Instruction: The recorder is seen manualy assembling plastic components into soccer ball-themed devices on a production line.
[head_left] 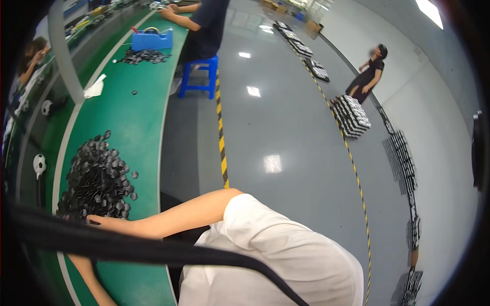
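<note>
A large heap of small black many-sided pieces [97, 176] lies on the green bench top [145, 148] at the left. My right hand [108, 223] is at the near edge of this heap, its thumb side towards the pieces. A dark strap [132, 245] crosses the view and covers most of its fingers, so its grip cannot be made out. Below the strap my left forearm [91, 279] reaches up from the lower edge. The strap hides the left hand almost wholly, close to the right one.
Farther along the bench lie a white cloth [95, 86], a second black heap [143, 56] and a blue tape dispenser [152, 39]. A co-worker sits there on a blue stool [199, 76]. Another person stands by stacked black-and-white goods [351, 116] on the grey floor.
</note>
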`<state>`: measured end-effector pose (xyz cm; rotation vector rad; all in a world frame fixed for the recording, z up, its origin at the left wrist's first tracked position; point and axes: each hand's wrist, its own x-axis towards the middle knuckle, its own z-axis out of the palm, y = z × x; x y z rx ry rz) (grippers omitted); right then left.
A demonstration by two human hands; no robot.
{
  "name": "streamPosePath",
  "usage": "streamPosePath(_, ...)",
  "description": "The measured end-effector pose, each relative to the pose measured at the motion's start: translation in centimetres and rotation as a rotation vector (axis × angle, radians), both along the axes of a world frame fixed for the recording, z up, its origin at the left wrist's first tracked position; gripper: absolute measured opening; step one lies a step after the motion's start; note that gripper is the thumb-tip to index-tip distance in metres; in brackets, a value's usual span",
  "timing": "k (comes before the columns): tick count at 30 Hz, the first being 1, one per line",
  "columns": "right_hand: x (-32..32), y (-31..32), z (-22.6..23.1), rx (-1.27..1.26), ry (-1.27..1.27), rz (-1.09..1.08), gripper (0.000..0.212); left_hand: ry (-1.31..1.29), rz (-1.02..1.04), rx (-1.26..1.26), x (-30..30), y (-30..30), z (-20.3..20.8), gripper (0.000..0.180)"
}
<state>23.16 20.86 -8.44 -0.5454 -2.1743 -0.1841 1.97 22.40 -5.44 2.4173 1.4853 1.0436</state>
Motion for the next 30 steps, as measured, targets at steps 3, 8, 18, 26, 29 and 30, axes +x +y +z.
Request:
streamPosePath(3,-0.5,-0.1,1.2,0.016,-0.041,0.102,0.027,0.067,0.055,0.042,-5.1,2.2,-2.4,0.037)
streamPosePath(8,-0.8,0.3,1.2,0.073,0.045,0.148,0.026,-0.025,0.074,0.096,-4.0,1.2,-1.4,0.030)
streamPosePath(18,-0.6,0.2,0.9,0.177,-0.003,0.413,0.020,-0.151,0.109,0.135,-5.9,1.7,-3.2,0.013)
streamPosePath(26,-0.2,-0.6,1.5,0.029,-0.005,0.220,0.015,-0.211,0.096,0.159,-5.2,1.3,-2.7,0.013)
streamPosePath(29,-0.3,-0.6,1.1,0.120,-0.135,0.173,0.013,-0.174,0.130,0.135,-4.9,1.2,-2.3,0.012)
streamPosePath(30,-0.3,-0.6,0.9,0.118,-0.133,0.174,0.013,-0.172,0.131,0.133,-4.9,1.3,-2.4,0.012)
